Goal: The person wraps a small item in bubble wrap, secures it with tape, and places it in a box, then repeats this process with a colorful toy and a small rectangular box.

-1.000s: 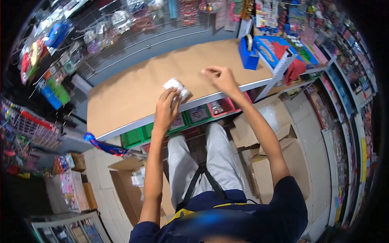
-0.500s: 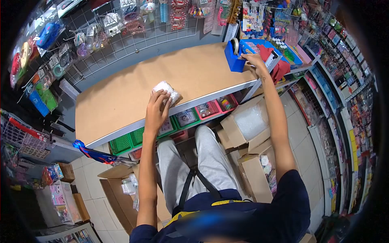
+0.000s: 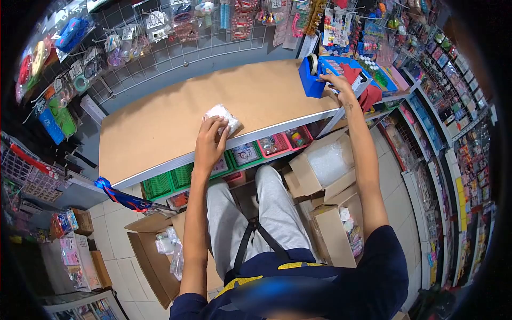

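Note:
On the brown tabletop lies a small white wrapped packet. My left hand rests on the packet's near side, its fingers curled over it. At the table's right end stands a blue tape dispenser with a roll of tape in it. My right hand is at the dispenser's right side, fingers bent and touching its edge; whether they pinch any tape is too small to tell.
Green baskets and pink baskets sit under the tabletop. Open cardboard boxes stand on the floor, one at left, others at right. A blue tray with red cloth adjoins the dispenser. Packaged goods hang behind.
The view has shifted slightly. Both hands stay in nearly the same places, the left on the packet and the right at the dispenser.

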The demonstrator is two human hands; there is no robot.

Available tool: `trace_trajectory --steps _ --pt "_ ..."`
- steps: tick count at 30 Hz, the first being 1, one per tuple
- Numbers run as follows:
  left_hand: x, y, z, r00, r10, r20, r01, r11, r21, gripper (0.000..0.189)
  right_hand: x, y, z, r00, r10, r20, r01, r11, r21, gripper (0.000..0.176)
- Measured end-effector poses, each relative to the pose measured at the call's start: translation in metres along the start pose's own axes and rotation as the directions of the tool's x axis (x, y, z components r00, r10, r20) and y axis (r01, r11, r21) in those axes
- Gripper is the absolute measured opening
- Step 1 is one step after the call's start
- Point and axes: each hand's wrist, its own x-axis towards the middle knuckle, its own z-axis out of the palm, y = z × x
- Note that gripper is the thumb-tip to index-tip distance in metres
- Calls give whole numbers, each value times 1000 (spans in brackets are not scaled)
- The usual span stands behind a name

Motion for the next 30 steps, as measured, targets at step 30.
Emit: trace_trajectory --steps 30 --pt "0 2 1 1000 -13 -13 13 1000 -5 15 -35 48 20 942 -292 -166 279 955 -96 38"
